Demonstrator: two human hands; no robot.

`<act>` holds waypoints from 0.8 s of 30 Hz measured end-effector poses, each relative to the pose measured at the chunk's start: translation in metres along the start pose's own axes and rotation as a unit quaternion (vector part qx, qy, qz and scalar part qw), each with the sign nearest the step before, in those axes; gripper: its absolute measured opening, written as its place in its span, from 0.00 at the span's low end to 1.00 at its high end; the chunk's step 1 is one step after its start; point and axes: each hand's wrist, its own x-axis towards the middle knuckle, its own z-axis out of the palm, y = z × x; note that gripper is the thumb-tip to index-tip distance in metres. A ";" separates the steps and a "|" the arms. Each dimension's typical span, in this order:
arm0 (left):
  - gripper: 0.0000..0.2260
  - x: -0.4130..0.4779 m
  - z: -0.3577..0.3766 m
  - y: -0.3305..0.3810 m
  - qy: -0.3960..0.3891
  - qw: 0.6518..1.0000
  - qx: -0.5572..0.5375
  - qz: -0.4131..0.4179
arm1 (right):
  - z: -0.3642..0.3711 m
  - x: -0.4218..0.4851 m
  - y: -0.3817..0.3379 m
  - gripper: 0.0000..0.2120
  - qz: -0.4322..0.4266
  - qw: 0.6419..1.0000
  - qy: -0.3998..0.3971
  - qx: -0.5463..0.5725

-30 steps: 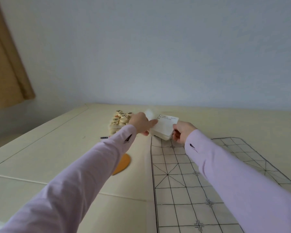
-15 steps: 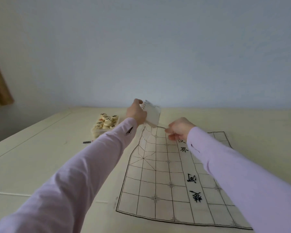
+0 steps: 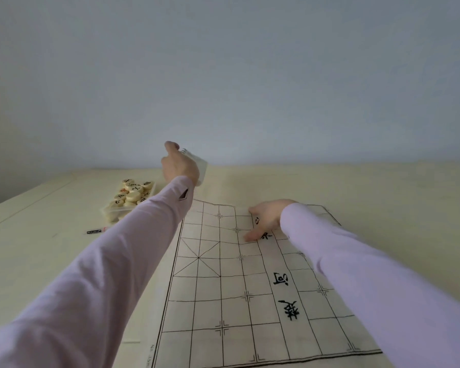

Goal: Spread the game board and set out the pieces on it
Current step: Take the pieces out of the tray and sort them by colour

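Observation:
A paper game board with a black grid and black characters lies spread on the cream table, slightly creased. My right hand rests flat on its far middle, fingers straight and pointing left. Raised above the board's far left corner, my left hand grips a clear plastic lid. Round cream pieces with black and red marks are piled in a clear box to the left of the board.
A small dark pen lies on the table in front of the box. A plain pale wall rises behind the table's far edge. Bare table surface lies right of the board.
The board has gone from partly folded to fully spread. My right hand let go of the lid and came down flat on the board. My left hand lifted the lid higher.

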 end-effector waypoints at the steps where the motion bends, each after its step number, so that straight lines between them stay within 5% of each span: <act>1: 0.18 0.001 0.003 0.001 -0.007 1.000 -0.009 -0.005 | -0.001 0.001 0.001 0.37 0.004 1.000 -0.011 -0.010; 5: 0.13 -0.005 0.019 0.010 -0.121 0.987 -0.106 -0.023 | -0.004 0.005 0.001 0.40 0.027 0.998 -0.046 -0.030; 8: 0.05 -0.013 0.026 0.009 -0.228 0.945 -0.215 -0.093 | -0.004 0.004 0.002 0.42 0.029 0.998 -0.053 -0.033; 11: 0.14 -0.019 0.027 0.005 -0.303 0.951 -0.055 -0.042 | -0.002 0.004 0.002 0.43 0.029 0.998 -0.056 -0.027; 15: 0.19 -0.032 0.007 -0.002 -0.263 0.950 0.131 0.109 | 0.003 -0.011 0.006 0.43 0.013 0.999 -0.008 0.042; 18: 0.17 -0.051 -0.033 0.000 -0.397 0.867 0.226 0.200 | 0.006 -0.037 0.011 0.41 -0.003 0.993 0.034 0.112; 21: 0.33 -0.076 -0.069 -0.003 -0.521 0.745 0.355 0.218 | 0.006 -0.058 0.014 0.45 0.018 0.997 0.017 0.070; 24: 0.43 -0.099 -0.090 -0.016 -0.559 0.688 0.413 0.212 | 0.013 -0.079 0.012 0.46 0.036 0.999 -0.027 0.010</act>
